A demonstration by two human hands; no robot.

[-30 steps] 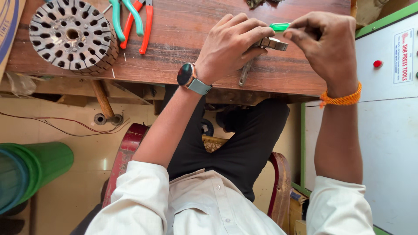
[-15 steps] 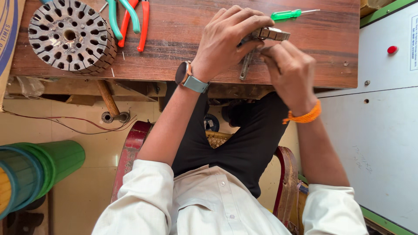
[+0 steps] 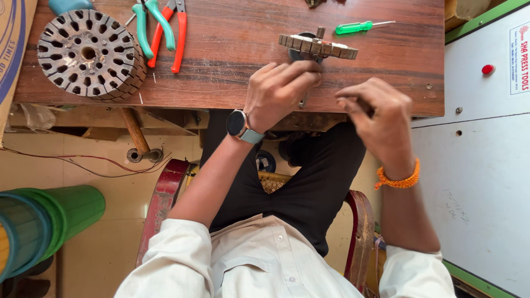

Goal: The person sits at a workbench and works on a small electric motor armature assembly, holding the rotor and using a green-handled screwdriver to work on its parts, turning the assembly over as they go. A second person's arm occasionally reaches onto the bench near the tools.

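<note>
My left hand [image 3: 281,91], with a smartwatch on its wrist, rests at the near edge of the wooden table [image 3: 232,83], fingers curled. A thin metal tool [image 3: 302,102] pokes out beneath them. Just beyond its fingertips a flat slotted metal disc [image 3: 318,46] lies on the table. My right hand [image 3: 376,115], with an orange bead bracelet, hovers over the table's front edge to the right, blurred, fingers curled in with nothing visible in them. A green-handled screwdriver [image 3: 359,26] lies beyond the disc.
A round slotted metal core [image 3: 88,52] sits at the table's left end. Green-handled pliers [image 3: 154,25] and red-handled pliers [image 3: 178,33] lie beside it. A white cabinet [image 3: 486,138] stands to the right, green bins [image 3: 49,221] on the floor to the left.
The slotted disc has left my hands and now lies on the table. The screwdriver was set down earlier. Both hands have drawn back toward the table's front edge.
</note>
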